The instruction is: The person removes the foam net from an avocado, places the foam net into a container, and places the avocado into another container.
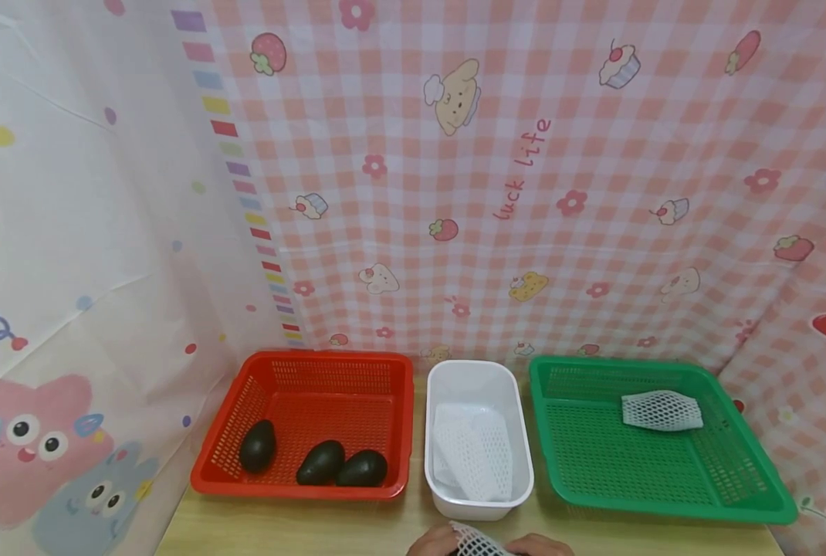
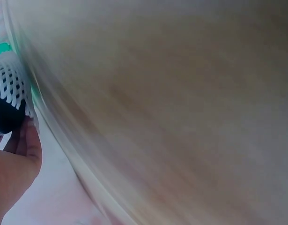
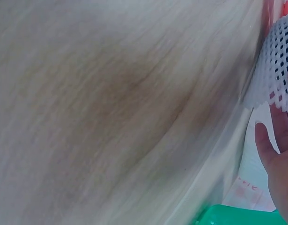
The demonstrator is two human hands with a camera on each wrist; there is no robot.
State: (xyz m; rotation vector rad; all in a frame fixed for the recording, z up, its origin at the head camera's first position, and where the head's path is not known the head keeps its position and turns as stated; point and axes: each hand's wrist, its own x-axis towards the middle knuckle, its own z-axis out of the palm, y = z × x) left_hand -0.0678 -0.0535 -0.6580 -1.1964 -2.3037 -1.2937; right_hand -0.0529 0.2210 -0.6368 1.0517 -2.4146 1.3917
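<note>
At the bottom edge of the head view, both hands are at a white foam net sleeve [image 1: 480, 542] with a dark avocado [image 2: 7, 116] partly inside it. My left hand [image 1: 432, 540] grips the avocado's bare end, fingertips at the sleeve's edge in the left wrist view. On the other side, my right hand [image 1: 541, 545] holds the sleeve; in the right wrist view its fingers [image 3: 280, 123] are at the net's open edge, one finger standing apart. The lower parts of both hands are cut off in the head view.
A red basket [image 1: 302, 491] at left holds three avocados [image 1: 257, 446]. In the middle, a white bin [image 1: 480, 510] contains flattened foam nets [image 1: 472, 455]. The green basket [image 1: 663, 506] at right has a plump foam net [image 1: 661, 410] in it. Patterned cloth [image 1: 413, 193] hangs behind the table.
</note>
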